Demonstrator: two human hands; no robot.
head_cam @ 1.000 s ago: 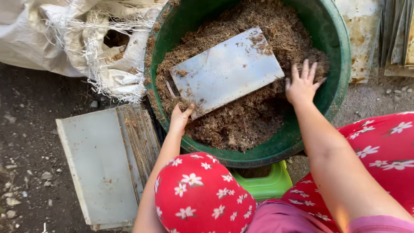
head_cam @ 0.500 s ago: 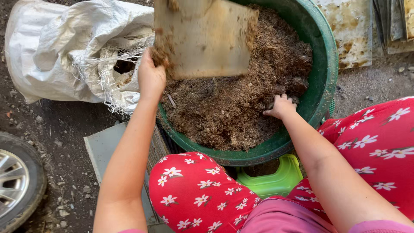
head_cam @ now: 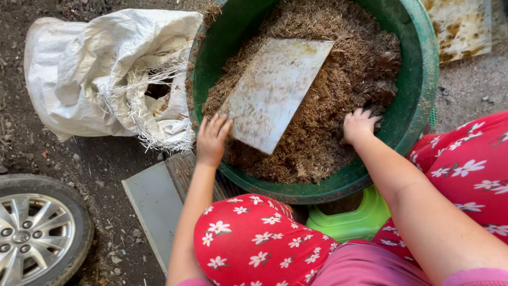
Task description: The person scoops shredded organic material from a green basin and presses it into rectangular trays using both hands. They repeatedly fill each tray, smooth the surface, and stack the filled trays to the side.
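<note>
Left hand [head_cam: 211, 140] tilts grey board [head_cam: 275, 92] — frayed white sack [head_cam: 106, 74] beside green tub [head_cam: 418, 106].

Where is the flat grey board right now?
In the head view, the flat grey board lies tilted on the brown fibre inside the green tub, its lower edge by the left hand.

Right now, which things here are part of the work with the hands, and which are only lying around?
In the work:
- left hand at the flat board
- right hand in the brown fibre
- green tub

Lying around:
- white sack
- car wheel
- grey slab
- green stool
- rusty sheet
</note>
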